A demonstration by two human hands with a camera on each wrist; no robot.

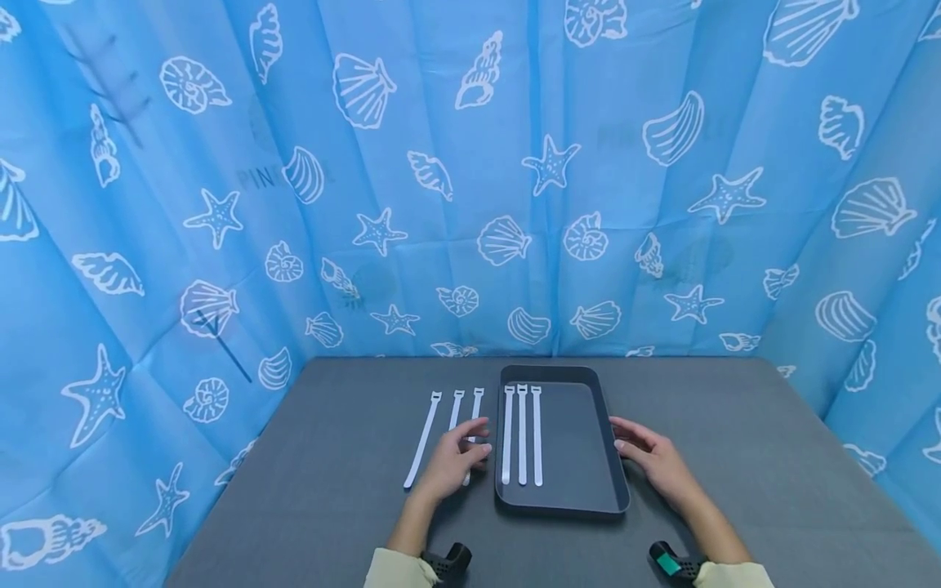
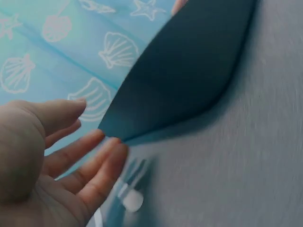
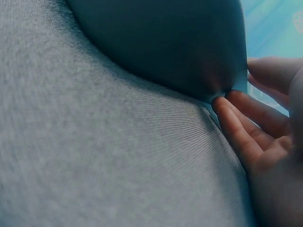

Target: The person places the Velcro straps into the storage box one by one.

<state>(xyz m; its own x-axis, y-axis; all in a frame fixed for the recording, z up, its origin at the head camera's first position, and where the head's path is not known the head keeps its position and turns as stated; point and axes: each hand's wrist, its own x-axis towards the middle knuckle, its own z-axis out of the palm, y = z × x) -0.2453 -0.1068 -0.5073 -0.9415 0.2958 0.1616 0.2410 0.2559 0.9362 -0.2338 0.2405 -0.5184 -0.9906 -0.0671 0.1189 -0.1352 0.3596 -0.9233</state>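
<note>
A shallow dark grey tray (image 1: 581, 441) lies on the table. Three white cable straps with slotted heads (image 1: 523, 437) rest side by side in its left half. Left of the tray lie three more, the outermost strap (image 1: 422, 441) in full sight and the other two partly behind my left hand (image 1: 447, 465). That hand hovers by the tray's left wall with loosely bent, spread fingers and holds nothing. In the left wrist view, its fingertips (image 2: 111, 146) come close to the tray's corner. My right hand (image 1: 656, 461) touches the tray's right wall with its fingertips (image 3: 221, 105).
Grey cloth covers the table (image 1: 331, 506). Behind and at both sides hangs a blue curtain (image 1: 456, 196) with white shell and starfish prints. Each wrist wears a black band, the right band (image 1: 672, 562) with a green patch.
</note>
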